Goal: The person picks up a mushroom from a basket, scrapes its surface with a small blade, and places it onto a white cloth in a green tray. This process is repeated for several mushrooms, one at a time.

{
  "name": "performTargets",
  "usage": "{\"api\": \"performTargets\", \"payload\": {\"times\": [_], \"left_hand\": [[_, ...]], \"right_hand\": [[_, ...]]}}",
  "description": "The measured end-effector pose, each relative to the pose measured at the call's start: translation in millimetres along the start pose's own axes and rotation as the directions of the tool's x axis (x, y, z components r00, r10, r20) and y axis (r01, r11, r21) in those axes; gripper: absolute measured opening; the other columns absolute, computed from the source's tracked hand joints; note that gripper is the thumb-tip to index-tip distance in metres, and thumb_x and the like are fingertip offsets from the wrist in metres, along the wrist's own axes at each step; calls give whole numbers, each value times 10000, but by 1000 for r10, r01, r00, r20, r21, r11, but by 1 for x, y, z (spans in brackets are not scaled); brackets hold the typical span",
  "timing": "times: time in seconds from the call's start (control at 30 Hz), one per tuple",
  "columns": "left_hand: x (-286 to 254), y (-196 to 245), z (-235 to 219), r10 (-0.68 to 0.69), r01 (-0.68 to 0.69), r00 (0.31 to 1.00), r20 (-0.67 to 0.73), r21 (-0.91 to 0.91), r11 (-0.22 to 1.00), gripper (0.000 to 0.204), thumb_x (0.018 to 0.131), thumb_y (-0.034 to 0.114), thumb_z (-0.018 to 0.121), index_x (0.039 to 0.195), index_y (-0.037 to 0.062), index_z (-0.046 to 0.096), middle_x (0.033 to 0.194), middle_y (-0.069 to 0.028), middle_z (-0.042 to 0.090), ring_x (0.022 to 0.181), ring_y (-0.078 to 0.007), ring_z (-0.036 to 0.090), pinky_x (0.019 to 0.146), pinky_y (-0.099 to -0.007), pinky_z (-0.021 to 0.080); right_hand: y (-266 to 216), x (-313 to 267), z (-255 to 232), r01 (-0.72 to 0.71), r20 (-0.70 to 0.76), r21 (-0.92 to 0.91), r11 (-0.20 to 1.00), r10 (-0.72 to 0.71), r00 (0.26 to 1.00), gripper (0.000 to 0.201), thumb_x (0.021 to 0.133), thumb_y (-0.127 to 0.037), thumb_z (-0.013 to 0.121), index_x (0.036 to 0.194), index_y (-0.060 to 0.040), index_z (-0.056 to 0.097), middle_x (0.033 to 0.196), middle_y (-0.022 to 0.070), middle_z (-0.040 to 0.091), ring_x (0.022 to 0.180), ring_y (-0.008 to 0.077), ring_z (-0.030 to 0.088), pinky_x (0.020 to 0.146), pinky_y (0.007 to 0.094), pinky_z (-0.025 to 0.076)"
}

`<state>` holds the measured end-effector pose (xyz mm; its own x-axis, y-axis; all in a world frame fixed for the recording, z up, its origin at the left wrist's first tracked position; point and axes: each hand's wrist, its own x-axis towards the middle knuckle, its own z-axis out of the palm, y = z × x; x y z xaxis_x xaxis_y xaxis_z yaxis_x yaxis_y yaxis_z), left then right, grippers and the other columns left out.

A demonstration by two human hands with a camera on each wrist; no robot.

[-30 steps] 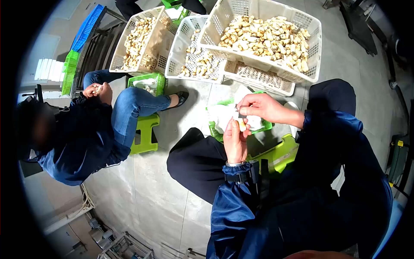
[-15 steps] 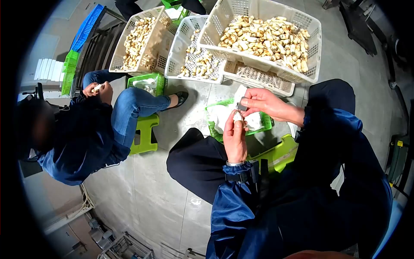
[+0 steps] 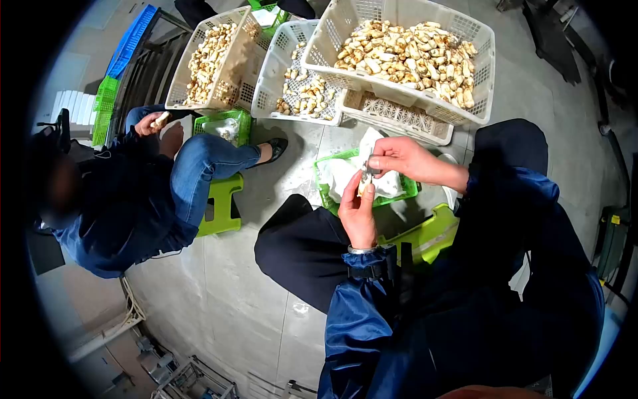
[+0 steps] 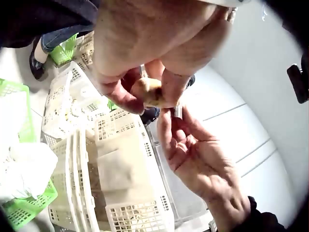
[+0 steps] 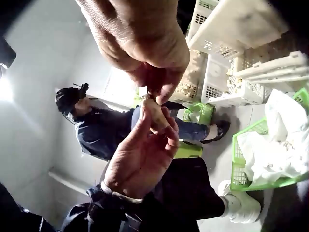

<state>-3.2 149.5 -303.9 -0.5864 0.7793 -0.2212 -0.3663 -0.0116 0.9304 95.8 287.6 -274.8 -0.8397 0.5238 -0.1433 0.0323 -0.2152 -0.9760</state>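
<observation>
My left hand (image 3: 359, 216) pinches a small pale mushroom (image 5: 155, 116) between thumb and fingers, its brownish end pointing up toward the other hand. From above, my right hand (image 3: 409, 161) pinches a small metal blade (image 5: 143, 91) right at the mushroom's tip. In the left wrist view the mushroom (image 4: 146, 91) shows cream-coloured between the left fingers, and the right fingertips meet its end. Much of the blade is hidden by the right fingers. Below both hands stands a green basket (image 3: 323, 193) with a white liner (image 3: 342, 174).
A large white crate (image 3: 399, 83) heaped with mushrooms stands ahead, on a lower crate (image 3: 392, 120). Left of it are a crate (image 3: 266, 100) with scattered mushrooms and another full one (image 3: 179, 93). At left, a seated person (image 3: 126, 206) holds a mushroom (image 3: 159, 120) beside a green stool (image 3: 222, 203).
The mushroom has been turned in my left fingers, while my right hand with the blade stays close to its end. The seated person's hands have moved apart.
</observation>
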Motion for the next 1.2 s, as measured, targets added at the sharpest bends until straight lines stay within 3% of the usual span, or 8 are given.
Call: {"api": "performTargets", "payload": {"times": [0.1, 0.23, 0.37, 0.47, 0.57, 0.73, 0.97, 1.2], "left_hand": [[0, 4, 3, -8, 8, 1000, 3, -5, 1000, 382, 858, 44, 622, 1220, -24, 520, 1159, -94, 575, 972, -126, 543, 845, -255, 441], [-1, 6, 0, 79, -77, 997, -5, 120, 990, 381, 842, 29, 633, 1205, -29, 532, 1180, -107, 572, 1035, -147, 543, 901, -269, 429], [1, 4, 0, 113, -110, 994, 3, 250, 962, 359, 824, 21, 652, 1171, -14, 568, 1150, -99, 586, 1005, -144, 558, 872, -260, 441], [0, 7, -1, 193, -174, 981, -20, 340, 924, 334, 806, 12, 668, 1133, -2, 599, 1090, -79, 603, 982, -131, 555, 842, -248, 441], [0, 8, 1, 184, -168, 983, -7, 381, 909, 329, 797, 16, 677, 1119, 2, 609, 1078, -74, 604, 978, -127, 554, 836, -247, 440], [1, 8, 2, 177, -146, 983, -58, 347, 926, 333, 802, 41, 682, 1121, -14, 602, 1048, -69, 592, 951, -122, 560, 818, -249, 448], [0, 8, 5, 222, -183, 974, -35, 450, 874, 324, 765, 35, 688, 1083, 14, 629, 1006, -88, 596, 941, -179, 574, 844, -295, 452], [-2, 3, 3, 281, -207, 958, -52, 552, 808, 315, 753, 63, 695, 1063, 44, 644, 962, -95, 607, 904, -218, 578, 824, -316, 456]], "right_hand": [[-3, 1, -2, -84, -17, 220, 972, 90, 996, 160, 889, -151, 598, 848, 2, 579, 778, 6, 588, 741, 62, 542, 687, 225, 449], [2, 1, 1, 76, 33, -70, 995, -74, 997, 186, 898, -159, 587, 801, -5, 545, 774, 15, 558, 745, 75, 569, 677, 234, 497], [2, 2, 0, -88, -31, 212, 973, 97, 995, 153, 889, -139, 597, 826, -3, 565, 793, 7, 565, 772, 67, 553, 700, 228, 463], [-1, 0, 4, 77, 36, -82, 994, -74, 997, 186, 897, -144, 585, 780, -7, 537, 775, 16, 561, 751, 82, 574, 678, 231, 503], [-1, 2, -2, -117, -9, 134, 984, 119, 993, 168, 893, -141, 590, 816, 4, 556, 784, 14, 578, 773, 64, 550, 709, 231, 473], [-5, -3, 6, 35, 28, -14, 999, -35, 999, 149, 886, -130, 594, 836, 7, 566, 785, 15, 591, 773, 55, 538, 707, 225, 457], [3, 0, -2, -116, -30, 147, 982, 122, 992, 147, 885, -119, 592, 808, -1, 550, 752, 2, 556, 763, 55, 542, 712, 223, 458], [8, -1, 6, 24, -35, -57, 998, -26, 999, 205, 890, -122, 587, 748, -1, 503, 702, -7, 514, 714, 73, 550, 655, 227, 472]]}}
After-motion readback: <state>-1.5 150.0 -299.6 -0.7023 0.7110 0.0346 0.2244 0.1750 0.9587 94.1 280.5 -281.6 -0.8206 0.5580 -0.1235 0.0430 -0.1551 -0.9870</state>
